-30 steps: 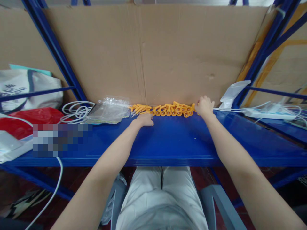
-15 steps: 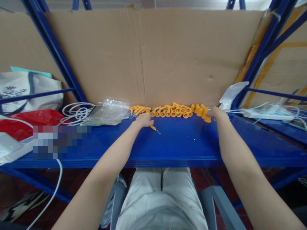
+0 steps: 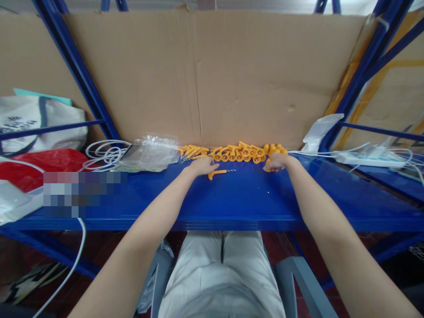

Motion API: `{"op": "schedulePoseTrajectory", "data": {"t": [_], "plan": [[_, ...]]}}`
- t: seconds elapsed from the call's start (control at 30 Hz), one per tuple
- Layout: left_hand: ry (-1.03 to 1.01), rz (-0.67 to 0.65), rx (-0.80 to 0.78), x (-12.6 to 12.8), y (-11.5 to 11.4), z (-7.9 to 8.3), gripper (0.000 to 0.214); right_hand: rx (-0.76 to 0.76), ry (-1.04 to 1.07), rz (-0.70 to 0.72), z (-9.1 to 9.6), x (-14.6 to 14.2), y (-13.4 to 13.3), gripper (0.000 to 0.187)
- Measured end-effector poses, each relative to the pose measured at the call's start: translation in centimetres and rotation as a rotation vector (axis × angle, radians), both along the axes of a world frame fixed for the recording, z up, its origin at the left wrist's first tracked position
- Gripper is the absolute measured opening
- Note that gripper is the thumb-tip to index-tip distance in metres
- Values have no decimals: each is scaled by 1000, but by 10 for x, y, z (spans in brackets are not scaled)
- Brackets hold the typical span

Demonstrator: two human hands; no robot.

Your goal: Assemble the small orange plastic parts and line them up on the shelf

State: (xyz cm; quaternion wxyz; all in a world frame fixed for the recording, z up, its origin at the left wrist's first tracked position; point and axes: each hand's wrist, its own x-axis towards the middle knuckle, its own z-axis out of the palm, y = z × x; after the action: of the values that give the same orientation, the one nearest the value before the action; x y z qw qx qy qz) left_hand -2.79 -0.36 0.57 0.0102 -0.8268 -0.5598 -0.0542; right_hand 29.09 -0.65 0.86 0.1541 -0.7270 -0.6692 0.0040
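Note:
My left hand [image 3: 202, 166] is closed at the near side of the yellow parts, its fingertips on a yellow corkscrew [image 3: 220, 172]. The corkscrew has a ridged shank, and its metal spiral points right. My right hand [image 3: 278, 161] has its fingers closed around a yellow flared piece [image 3: 267, 167], mostly covered by the fingers. Between the hands, farther back, lies a row of yellow bell-ended pieces [image 3: 238, 153], open ends towards me. More yellow corkscrews [image 3: 192, 151] are heaped behind my left hand. Several yellow caps [image 3: 273, 148] stand behind my right hand.
Clear plastic bags [image 3: 152, 152] and a coiled white cable [image 3: 106, 154] lie left on the blue shelf [image 3: 238, 203]. A cardboard sheet [image 3: 248, 79] closes off the back. At the right are a white power strip [image 3: 367, 158] and a white plastic piece [image 3: 319, 132].
My right hand has moved left from the end of the caps, carrying a yellow piece nearer the middle. The corkscrew at my left hand has turned, its spiral now pointing right.

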Motion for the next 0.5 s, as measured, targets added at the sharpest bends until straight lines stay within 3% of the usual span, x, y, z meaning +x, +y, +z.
{"op": "schedulePoseTrajectory", "data": {"t": [0.07, 0.1, 0.23, 0.43, 0.5], "plan": [[-14, -45, -42, 0, -1, 0, 48, -241, 48, 28, 1, -10, -5, 15], [-21, -73, -74, -1, -1, 0, 48, -279, 60, 35, 2, -15, -8, 14], [-62, -155, -159, -2, -2, -1, 31, -200, 67, 107, 6, -30, -14, 18], [-149, -185, -101, 1, -3, -5, 20, -71, -3, 183, 8, -36, -9, 13], [-162, -197, -79, 3, -3, -6, 20, -36, -66, 209, 7, -38, -7, 19]]}}
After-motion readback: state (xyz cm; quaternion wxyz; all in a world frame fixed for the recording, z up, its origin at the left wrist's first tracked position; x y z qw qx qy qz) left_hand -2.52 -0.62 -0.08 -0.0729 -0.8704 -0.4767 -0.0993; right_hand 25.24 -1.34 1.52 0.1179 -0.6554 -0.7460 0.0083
